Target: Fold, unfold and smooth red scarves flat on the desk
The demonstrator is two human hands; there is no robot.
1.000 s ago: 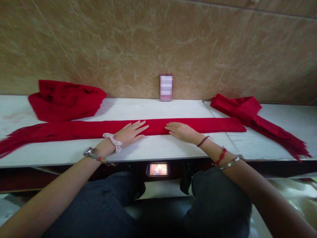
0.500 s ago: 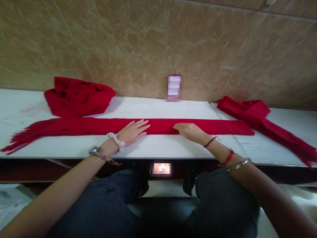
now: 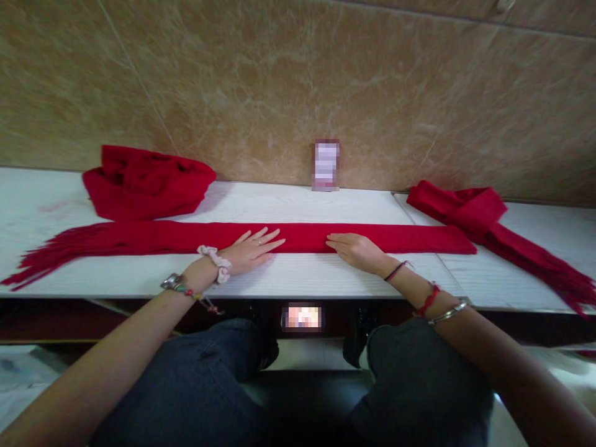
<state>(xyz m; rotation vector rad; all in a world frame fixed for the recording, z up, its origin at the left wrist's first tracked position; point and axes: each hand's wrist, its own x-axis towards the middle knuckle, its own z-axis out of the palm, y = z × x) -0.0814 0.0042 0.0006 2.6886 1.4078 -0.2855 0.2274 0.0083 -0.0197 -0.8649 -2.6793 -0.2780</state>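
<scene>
A long red scarf [image 3: 307, 238] lies folded into a flat strip across the table, its fringe [image 3: 51, 251] fanned out at the left end. My left hand [image 3: 251, 251] rests palm down on the middle of the strip, fingers spread. To its right, my right hand [image 3: 356, 249] touches the same scarf with its fingers drawn together and pointing left. Whether any cloth is pinched under those fingers is hidden. The strip looks smooth between the two hands, and its right end is squared off.
A bunched red cloth [image 3: 149, 183] sits at the back left. Another red fringed scarf [image 3: 479, 214] lies loosely folded at the right, touching the strip's end. A blurred-out upright object [image 3: 326, 164] leans on the marble-patterned wall [image 3: 261, 81]. The white table's front edge [image 3: 139, 292] runs before my knees.
My left hand has shifted slightly down toward the table's front edge, and its fingers have spread wider. My right hand and the scarf look nearly unchanged.
</scene>
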